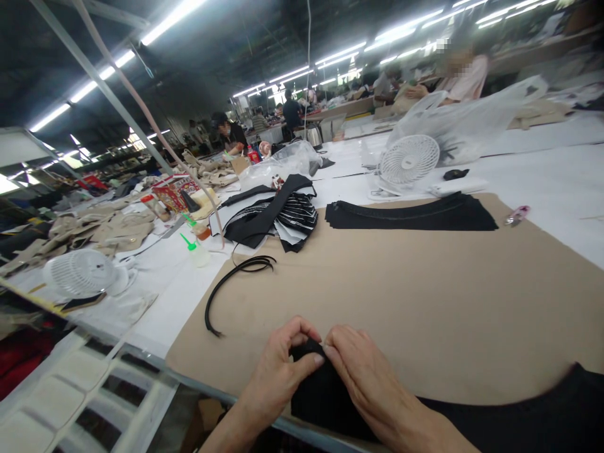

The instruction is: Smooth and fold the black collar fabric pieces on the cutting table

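A long piece of black fabric [325, 402] hangs over the near table edge, and its other end lies at the lower right. My left hand [285, 365] pinches the fabric's top corner between thumb and fingers. Right beside it, my right hand [363, 371] is closed at the same corner, its fingertips nearly touching my left ones. Whatever tiny thing may sit between the fingertips is too small to make out. Beyond my hands, a bundle of black cords [221, 283] curves over the brown sheet [377, 283].
Stacked black fabric pieces [410, 214] and a pile of black and white cut pieces [278, 214] lie farther back. White fans [408, 160] stand at the back and left. Small snips [518, 215] rest at the right. Green-tipped bottles [194, 251] stand left. People work at distant tables.
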### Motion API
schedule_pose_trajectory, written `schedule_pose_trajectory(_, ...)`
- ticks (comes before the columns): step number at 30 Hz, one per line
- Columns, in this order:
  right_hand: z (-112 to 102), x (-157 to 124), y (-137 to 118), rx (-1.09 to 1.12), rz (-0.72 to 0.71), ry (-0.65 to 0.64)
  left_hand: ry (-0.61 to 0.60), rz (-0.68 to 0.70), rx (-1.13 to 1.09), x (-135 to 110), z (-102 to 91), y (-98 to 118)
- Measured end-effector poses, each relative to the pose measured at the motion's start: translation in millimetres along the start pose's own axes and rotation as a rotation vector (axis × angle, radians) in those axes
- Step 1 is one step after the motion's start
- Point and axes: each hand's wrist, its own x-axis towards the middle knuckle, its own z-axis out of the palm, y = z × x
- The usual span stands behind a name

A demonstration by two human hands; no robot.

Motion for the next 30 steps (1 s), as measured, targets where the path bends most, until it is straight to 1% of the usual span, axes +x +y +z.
schedule_pose_trajectory(3, 6, -5, 4, -0.056, -0.025, 0.066, -0.017, -0.012, -0.048, 1, -0.4, -1)
schedule_pose_trajectory(5, 7, -12, 11, -0.032, -0.043, 0.083, -0.015, -0.021, -0.062, 1, -0.7, -1)
schedule_pose_trajectory(7, 9, -21, 20, 0.033, -0.047, 0.066, -0.018, -0.025, -0.075, 1, -1.2, 0)
schedule_pose_trajectory(11, 10, -33, 36, 0.134, 0.000, -0.014, -0.032, -0.036, -0.096, 1, -2.2, 1)
schedule_pose_trajectory(13, 8, -31, 35, 0.157, -0.009, -0.047, -0.037, -0.042, -0.106, 1, -2.3, 1)
schedule_pose_trajectory(16, 2, -19, 20, 0.158, 0.003, -0.060, -0.040, -0.039, -0.109, 0, -1.4, 3)
schedule_pose_trajectory(18, 1, -9, 9, 0.084, -0.006, -0.008, -0.033, -0.042, -0.093, 0, -0.3, 4)
schedule_pose_trajectory(20, 2, -3, 3, -0.046, -0.032, 0.075, -0.025, -0.044, -0.074, -1, 1.0, 5)
schedule_pose_trajectory(22, 5, -4, 4, -0.141, -0.030, 0.110, -0.024, -0.042, -0.079, 0, 2.2, 4)
schedule_pose_trajectory(23, 6, -7, 7, -0.145, -0.018, 0.107, -0.027, -0.041, -0.091, 0, 2.7, 4)
schedule_pose_trajectory(27, 4, -25, 25, 0.040, -0.035, 0.009, -0.048, -0.047, -0.147, 0, 3.3, 0)
schedule_pose_trajectory(30, -3, -27, 27, 0.146, 0.036, -0.031, -0.053, -0.053, -0.156, 0, 3.4, -1)
